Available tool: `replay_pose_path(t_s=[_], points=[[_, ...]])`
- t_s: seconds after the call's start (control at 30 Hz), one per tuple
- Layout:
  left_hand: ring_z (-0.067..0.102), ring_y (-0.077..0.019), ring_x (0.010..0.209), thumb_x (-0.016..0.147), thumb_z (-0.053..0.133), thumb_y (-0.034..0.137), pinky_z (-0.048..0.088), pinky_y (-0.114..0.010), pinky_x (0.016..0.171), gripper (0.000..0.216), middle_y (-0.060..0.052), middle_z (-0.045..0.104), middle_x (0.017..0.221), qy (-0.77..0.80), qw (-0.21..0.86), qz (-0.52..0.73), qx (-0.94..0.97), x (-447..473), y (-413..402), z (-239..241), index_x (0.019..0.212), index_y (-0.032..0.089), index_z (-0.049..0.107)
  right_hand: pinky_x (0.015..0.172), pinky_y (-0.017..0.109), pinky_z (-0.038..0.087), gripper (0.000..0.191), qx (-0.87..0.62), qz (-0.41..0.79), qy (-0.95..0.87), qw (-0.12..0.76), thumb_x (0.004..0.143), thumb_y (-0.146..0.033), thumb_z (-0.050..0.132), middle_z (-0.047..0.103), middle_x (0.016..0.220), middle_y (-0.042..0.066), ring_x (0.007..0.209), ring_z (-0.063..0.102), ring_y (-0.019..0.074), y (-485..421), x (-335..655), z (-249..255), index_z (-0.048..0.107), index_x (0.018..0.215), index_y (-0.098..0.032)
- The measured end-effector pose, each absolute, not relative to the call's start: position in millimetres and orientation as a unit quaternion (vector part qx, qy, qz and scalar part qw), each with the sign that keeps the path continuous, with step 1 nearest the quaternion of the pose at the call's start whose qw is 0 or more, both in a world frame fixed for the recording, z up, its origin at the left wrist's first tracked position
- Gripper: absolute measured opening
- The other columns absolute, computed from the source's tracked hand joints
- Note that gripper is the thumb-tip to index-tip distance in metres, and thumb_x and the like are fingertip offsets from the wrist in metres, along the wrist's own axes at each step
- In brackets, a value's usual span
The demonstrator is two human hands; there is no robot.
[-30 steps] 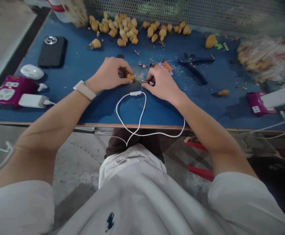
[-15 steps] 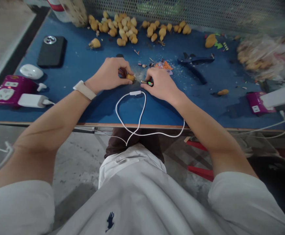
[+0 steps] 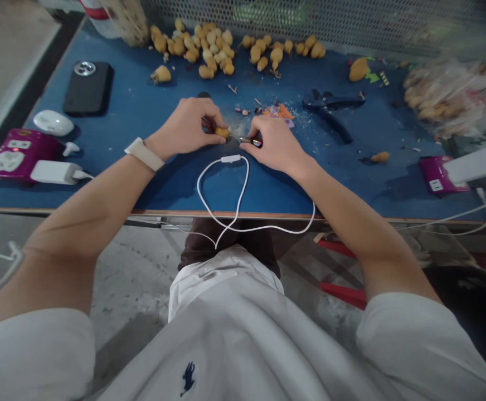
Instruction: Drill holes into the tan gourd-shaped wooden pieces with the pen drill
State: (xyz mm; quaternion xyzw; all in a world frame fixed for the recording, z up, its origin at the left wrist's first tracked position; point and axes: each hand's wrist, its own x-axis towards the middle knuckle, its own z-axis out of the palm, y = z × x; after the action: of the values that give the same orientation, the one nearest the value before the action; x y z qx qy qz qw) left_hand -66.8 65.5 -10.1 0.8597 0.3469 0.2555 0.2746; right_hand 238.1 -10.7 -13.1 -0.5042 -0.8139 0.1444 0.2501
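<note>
My left hand (image 3: 190,127) is closed around a small yellow-brown gourd (image 3: 222,132), pinched between thumb and fingertips just above the blue tabletop. A slim tool (image 3: 239,138) with a metal tip and a dark, shiny handle is gripped in my right hand (image 3: 274,143). Its tip points left and reaches the gourd's right end; the exact kind of tool is too small to make out. Paper scraps (image 3: 281,113), orange and purple, lie just beyond my right hand among pale crumbs. A white cable (image 3: 231,159) with an inline switch loops between my forearms.
Several small gourds (image 3: 209,47) are heaped along the back by a perforated metal panel (image 3: 310,22). Dark blue pliers (image 3: 330,111) lie to the right, near a plastic bag (image 3: 447,100) of gourds. A black phone (image 3: 88,89), white case (image 3: 54,122) and purple power adapter (image 3: 23,153) occupy the left.
Both hands keep the same position with the gourd and tool. Only the coloured glint on the tool's handle looks different.
</note>
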Motion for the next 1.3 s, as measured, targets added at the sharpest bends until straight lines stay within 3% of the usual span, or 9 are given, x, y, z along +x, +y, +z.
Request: replay_pose_path(t_s=[0.23, 0.73, 0.93, 1.1, 1.3], points=[[0.071, -0.0242, 0.108, 0.098, 0.1, 0.097, 0.067, -0.058, 0.115, 0.075, -0.008, 0.087, 0.13, 0.336, 0.288, 0.252, 0.861, -63.4, 62.2, -3.2, 0.118, 0.025, 0.09, 0.127, 0.08, 0.067, 0.036, -0.515, 0.16, -0.802, 0.256, 0.112, -0.058, 0.097, 0.082, 0.114, 0.013, 0.128, 0.081, 0.0487, -12.7, 239.1, -12.0, 0.071, 0.103, -0.035], [0.073, -0.0316, 0.124, 0.097, 0.096, 0.102, 0.065, -0.06, 0.119, 0.076, -0.005, 0.087, 0.109, 0.333, 0.311, 0.236, 0.858, -64.9, 62.8, -2.7, 0.122, 0.03, 0.092, 0.122, 0.074, 0.069, 0.04, -0.52, 0.157, -0.794, 0.273, 0.114, -0.068, 0.094, 0.084, 0.111, 0.012, 0.122, 0.083, 0.0461, -10.6, 240.4, -15.9, 0.072, 0.104, -0.035], [0.078, -0.0275, 0.104, 0.091, 0.102, 0.094, 0.071, -0.058, 0.108, 0.069, -0.008, 0.09, 0.126, 0.342, 0.288, 0.26, 0.856, -62.8, 64.4, -4.8, 0.11, 0.029, 0.089, 0.127, 0.075, 0.066, 0.041, -0.527, 0.156, -0.791, 0.269, 0.114, -0.058, 0.095, 0.084, 0.115, 0.013, 0.129, 0.082, 0.0464, -10.8, 238.1, -13.6, 0.066, 0.098, -0.034], [0.074, -0.0252, 0.109, 0.094, 0.1, 0.1, 0.069, -0.055, 0.112, 0.079, -0.008, 0.09, 0.129, 0.341, 0.306, 0.242, 0.855, -63.7, 63.4, -2.7, 0.118, 0.025, 0.088, 0.127, 0.077, 0.067, 0.041, -0.524, 0.156, -0.793, 0.27, 0.114, -0.061, 0.095, 0.083, 0.112, 0.013, 0.128, 0.081, 0.0473, -9.7, 238.2, -14.5, 0.067, 0.1, -0.035], [0.073, -0.0287, 0.113, 0.092, 0.105, 0.096, 0.068, -0.06, 0.112, 0.075, -0.007, 0.09, 0.121, 0.342, 0.323, 0.245, 0.848, -66.0, 65.3, -4.1, 0.117, 0.027, 0.089, 0.125, 0.077, 0.068, 0.041, -0.52, 0.147, -0.797, 0.269, 0.113, -0.067, 0.095, 0.083, 0.113, 0.013, 0.129, 0.081, 0.0483, -7.0, 239.4, -17.7, 0.072, 0.103, -0.035]])
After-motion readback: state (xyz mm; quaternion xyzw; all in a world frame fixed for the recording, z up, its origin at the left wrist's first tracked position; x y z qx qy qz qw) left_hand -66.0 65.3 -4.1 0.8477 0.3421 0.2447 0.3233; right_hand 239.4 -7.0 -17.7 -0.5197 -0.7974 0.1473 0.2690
